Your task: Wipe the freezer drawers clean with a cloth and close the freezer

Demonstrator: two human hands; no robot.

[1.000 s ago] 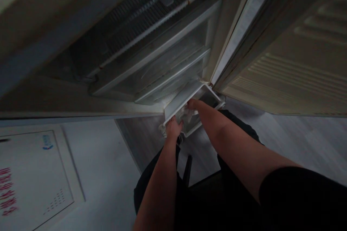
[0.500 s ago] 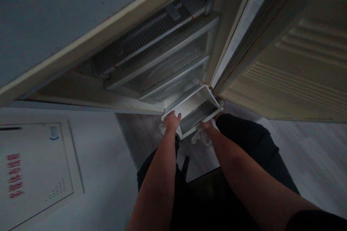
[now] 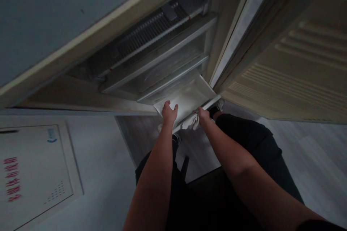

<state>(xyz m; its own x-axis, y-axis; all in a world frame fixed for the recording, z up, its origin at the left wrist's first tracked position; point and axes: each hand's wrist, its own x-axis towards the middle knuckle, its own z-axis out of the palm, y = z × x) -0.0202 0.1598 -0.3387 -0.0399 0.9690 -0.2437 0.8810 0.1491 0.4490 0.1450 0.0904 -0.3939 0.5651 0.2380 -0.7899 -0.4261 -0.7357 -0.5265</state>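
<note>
A white freezer drawer (image 3: 189,95) lies pulled partway out at the bottom of an opened fridge compartment. At its left side is my left hand (image 3: 169,112), thumb and fingers spread apart over the rim; whether it touches the rim I cannot tell. My right hand (image 3: 204,115) closes at the drawer's front edge. Bunched beside its fingers, a white cloth (image 3: 192,122) hangs against the front. The palm side of the right hand is hidden.
On the right stands the open fridge door (image 3: 273,75), its inner face ribbed. Above the drawer are a glassy-looking panel (image 3: 162,74) and a finned part (image 3: 149,25). A wall box (image 3: 35,173) with red characters is at the left. My feet flank the drawer.
The drawer has gone from tilted up, its inside facing me, to lying flatter and further into the compartment. My right hand and the cloth have moved up and slightly left.
</note>
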